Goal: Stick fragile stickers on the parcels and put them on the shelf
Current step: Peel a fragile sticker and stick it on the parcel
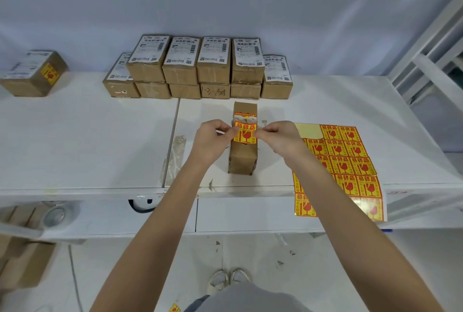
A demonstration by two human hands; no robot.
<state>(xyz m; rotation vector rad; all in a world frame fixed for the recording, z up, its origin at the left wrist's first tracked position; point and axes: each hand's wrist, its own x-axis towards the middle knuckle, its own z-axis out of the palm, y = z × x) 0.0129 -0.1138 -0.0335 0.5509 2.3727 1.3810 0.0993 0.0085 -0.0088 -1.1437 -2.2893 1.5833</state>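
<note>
Parcel-packing room: labelled cartons (200, 66), shelving (431, 61)

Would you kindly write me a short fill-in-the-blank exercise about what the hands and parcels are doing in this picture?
1. Both hands, left and right, pinch one red-and-yellow fragile sticker over the brown cardboard parcel standing ____ of the person.
2. The yellow sheet of fragile stickers lies to the parcel's ____.
3. The stacked brown parcels with white labels sit ____ that parcel, by the wall.

Missing words: in front; right; behind
</note>
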